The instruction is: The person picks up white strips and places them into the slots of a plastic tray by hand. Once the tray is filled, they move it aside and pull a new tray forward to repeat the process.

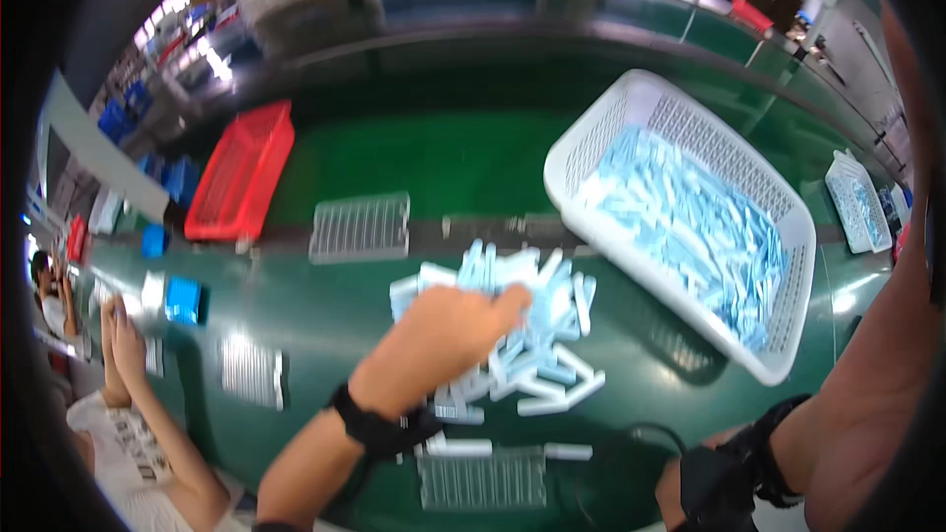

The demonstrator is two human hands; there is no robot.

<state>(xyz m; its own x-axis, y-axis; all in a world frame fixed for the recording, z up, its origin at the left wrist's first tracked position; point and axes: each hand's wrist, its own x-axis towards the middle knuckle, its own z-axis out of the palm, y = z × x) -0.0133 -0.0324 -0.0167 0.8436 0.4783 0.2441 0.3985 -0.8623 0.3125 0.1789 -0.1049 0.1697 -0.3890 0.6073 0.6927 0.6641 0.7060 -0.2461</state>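
My left hand (443,327) reaches over a loose pile of light-blue and white flat plastic strips (542,350) in the middle of the green work surface. Its fingers curl down into the pile and look closed; their tips are hidden, so what they hold does not show. Just below the pile lies a clear slotted plastic tray (483,481), with a few strips along its upper edge. My right hand (672,495) is low at the right, beside this tray. Its fingers are mostly hidden behind the black device on the wrist.
A white perforated basket (680,310) full of similar strips stands right of the pile. Behind the pile lies another clear tray (360,229); a red basket (236,177) stands to its left. At left are a ribbed tray (251,371), a blue box (183,299) and a co-worker's hands (120,335).
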